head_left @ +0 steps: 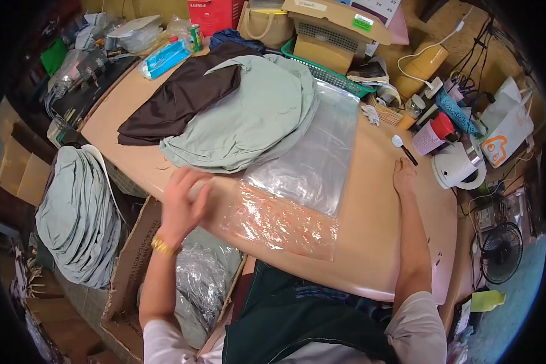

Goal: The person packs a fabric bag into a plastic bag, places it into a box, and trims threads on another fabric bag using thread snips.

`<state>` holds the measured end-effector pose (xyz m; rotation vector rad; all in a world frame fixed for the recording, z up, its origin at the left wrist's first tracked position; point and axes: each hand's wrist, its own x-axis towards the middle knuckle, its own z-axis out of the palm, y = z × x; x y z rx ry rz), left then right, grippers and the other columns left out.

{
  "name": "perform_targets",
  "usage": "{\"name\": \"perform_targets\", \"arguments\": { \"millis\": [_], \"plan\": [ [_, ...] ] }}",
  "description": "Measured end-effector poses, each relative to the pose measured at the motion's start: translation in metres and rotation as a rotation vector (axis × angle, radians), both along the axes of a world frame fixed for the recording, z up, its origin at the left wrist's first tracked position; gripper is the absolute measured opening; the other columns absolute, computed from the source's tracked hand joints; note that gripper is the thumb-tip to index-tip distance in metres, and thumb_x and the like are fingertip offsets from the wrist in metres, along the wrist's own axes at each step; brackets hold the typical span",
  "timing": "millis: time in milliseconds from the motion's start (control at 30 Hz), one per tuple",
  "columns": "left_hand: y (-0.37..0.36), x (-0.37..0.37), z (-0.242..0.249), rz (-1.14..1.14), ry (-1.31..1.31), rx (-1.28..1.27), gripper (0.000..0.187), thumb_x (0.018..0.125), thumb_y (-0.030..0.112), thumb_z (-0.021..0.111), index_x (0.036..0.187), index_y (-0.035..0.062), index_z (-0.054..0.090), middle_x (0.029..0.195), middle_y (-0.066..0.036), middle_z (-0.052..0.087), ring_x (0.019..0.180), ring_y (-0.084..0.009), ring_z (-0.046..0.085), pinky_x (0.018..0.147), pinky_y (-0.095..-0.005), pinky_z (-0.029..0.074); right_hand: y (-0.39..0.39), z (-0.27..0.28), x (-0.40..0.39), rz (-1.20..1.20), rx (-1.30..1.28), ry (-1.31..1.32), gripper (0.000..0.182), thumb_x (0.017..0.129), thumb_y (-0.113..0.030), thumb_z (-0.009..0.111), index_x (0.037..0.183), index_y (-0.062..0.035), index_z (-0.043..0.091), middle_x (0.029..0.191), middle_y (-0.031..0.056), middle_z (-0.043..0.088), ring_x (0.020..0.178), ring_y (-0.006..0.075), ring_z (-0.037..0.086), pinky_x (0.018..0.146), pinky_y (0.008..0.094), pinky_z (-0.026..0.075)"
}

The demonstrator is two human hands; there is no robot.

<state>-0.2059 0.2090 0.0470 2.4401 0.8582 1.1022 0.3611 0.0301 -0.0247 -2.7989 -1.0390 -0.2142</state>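
Observation:
My left hand point(188, 203), a yellow band at its wrist, is at the table's near edge with fingers apart and nothing in them. Just beyond it lies a rounded pale green folded cloth point(255, 115), partly over a dark brown cloth point(182, 100). A clear plastic bag point(303, 176) lies flat on the table; the green cloth covers its left edge. My right hand point(404, 176) rests on the tabletop at the right, seemingly with nothing in it. Close to its fingertips is a black-handled tool with a white rounded head point(397, 141), perhaps a spoon.
A cardboard box point(130, 267) below the table's near edge contains plastic-wrapped cloth point(200, 273). Left of it stands a stack of pale green cloths point(79, 218). A green basket point(367, 91), a white kettle point(455, 164) and a blue packet point(165, 59) are around the table.

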Motion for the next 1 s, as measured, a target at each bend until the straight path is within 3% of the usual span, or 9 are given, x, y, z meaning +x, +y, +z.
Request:
{"name": "perform_targets", "arguments": {
  "millis": [67, 167, 300, 400, 567, 633, 733, 867, 1000],
  "plan": [
    [0.012, 0.054, 0.011, 0.017, 0.003, 0.236, 0.033, 0.079, 0.016, 0.071, 0.106, 0.0006, 0.062, 0.103, -0.014, 0.063, 0.092, -0.0327, 0.06, 0.08, -0.0379, 0.048, -0.006, 0.004, -0.002, -0.01, -0.035, 0.116, 0.05, 0.094, -0.032, 0.05, 0.137, -0.0062, 0.044, 0.146, 0.0161, 0.039, 0.136, 0.0307, 0.034, 0.108, 0.0496, 0.033],
    [0.034, 0.106, -0.003, 0.088, 0.156, 0.343, 0.042, 0.082, 0.023, 0.07, 0.117, 0.0021, 0.059, 0.115, -0.018, 0.061, 0.095, -0.034, 0.062, 0.079, -0.0398, 0.049, -0.014, -0.022, 0.032, 0.107, 0.18, -0.316, 0.05, 0.093, -0.033, 0.052, 0.135, -0.0067, 0.046, 0.138, 0.0164, 0.046, 0.13, 0.0316, 0.042, 0.104, 0.0499, 0.037],
    [0.058, 0.121, -0.004, 0.069, 0.365, 0.037, 0.029, 0.085, 0.025, 0.067, 0.097, -0.0013, 0.067, 0.08, -0.012, 0.067, 0.07, -0.0273, 0.063, 0.066, -0.039, 0.048, -0.014, -0.003, 0.033, -0.007, 0.116, -0.261, 0.044, 0.091, -0.029, 0.057, 0.127, -0.005, 0.051, 0.123, 0.0167, 0.055, 0.115, 0.033, 0.052, 0.095, 0.0503, 0.043],
    [0.083, 0.112, 0.008, 0.059, 0.181, -0.295, 0.027, 0.087, 0.026, 0.064, 0.09, -0.0006, 0.069, 0.074, -0.018, 0.066, 0.067, -0.0362, 0.062, 0.065, -0.0386, 0.049, -0.02, 0.007, 0.034, 0.018, 0.056, -0.131, 0.036, 0.092, -0.026, 0.056, 0.119, -0.0032, 0.057, 0.115, 0.0183, 0.059, 0.104, 0.0356, 0.059, 0.087, 0.048, 0.048],
    [0.061, 0.113, 0.044, 0.174, 0.001, -0.243, 0.021, 0.089, 0.02, 0.06, 0.092, 0.002, 0.07, 0.079, -0.018, 0.066, 0.071, -0.0379, 0.062, 0.065, -0.0385, 0.049, -0.041, -0.014, 0.069, 0.131, 0.107, -0.253, 0.024, 0.093, -0.02, 0.055, 0.103, 0.0003, 0.062, 0.092, 0.0201, 0.062, 0.083, 0.0358, 0.064, 0.072, 0.0425, 0.052],
    [0.025, 0.131, 0.053, -0.028, 0.086, 0.078, 0.018, 0.088, 0.017, 0.058, 0.093, 0.0034, 0.07, 0.08, -0.016, 0.067, 0.074, -0.038, 0.063, 0.067, -0.0418, 0.05, -0.047, -0.018, 0.082, 0.155, 0.613, 0.459, 0.022, 0.095, -0.021, 0.054, 0.097, 0.0003, 0.061, 0.077, 0.012, 0.059, 0.068, 0.0235, 0.061, 0.062, 0.0337, 0.049],
    [-0.043, 0.172, 0.042, -0.227, 0.122, 0.047, 0.019, 0.088, 0.013, 0.056, 0.102, 0.0062, 0.068, 0.101, -0.016, 0.066, 0.082, -0.0387, 0.064, 0.071, -0.0429, 0.052, -0.05, 0.046, 0.003, 0.114, 1.097, 0.854, 0.027, 0.099, -0.027, 0.05, 0.09, -0.0035, 0.057, 0.065, 0.0006, 0.048, 0.054, 0.0102, 0.046, 0.051, 0.0249, 0.038],
    [-0.15, 0.201, 0.019, -0.47, 0.214, -0.136, 0.031, 0.088, 0.016, 0.059, 0.117, 0.0069, 0.062, 0.125, -0.019, 0.059, 0.099, -0.039, 0.063, 0.084, -0.0418, 0.052, -0.071, 0.086, -0.058, 0.075, 1.289, 1.165, 0.032, 0.102, -0.034, 0.045, 0.082, -0.0097, 0.051, 0.062, -0.0056, 0.037, 0.049, 0.0053, 0.031, 0.046, 0.0215, 0.027],
    [-0.169, 0.184, 0.002, -0.537, 0.396, 0.096, 0.059, 0.086, 0.03, 0.063, 0.134, 0.0008, 0.045, 0.142, -0.023, 0.041, 0.129, -0.0388, 0.041, 0.102, -0.0548, 0.036, -0.126, 0.102, -0.098, 0.09, 1.283, 1.397, 0.036, 0.102, -0.04, 0.04, 0.078, -0.0136, 0.042, 0.062, -0.0047, 0.035, 0.049, 0.0067, 0.031, 0.046, 0.0226, 0.026]
  ]
}}
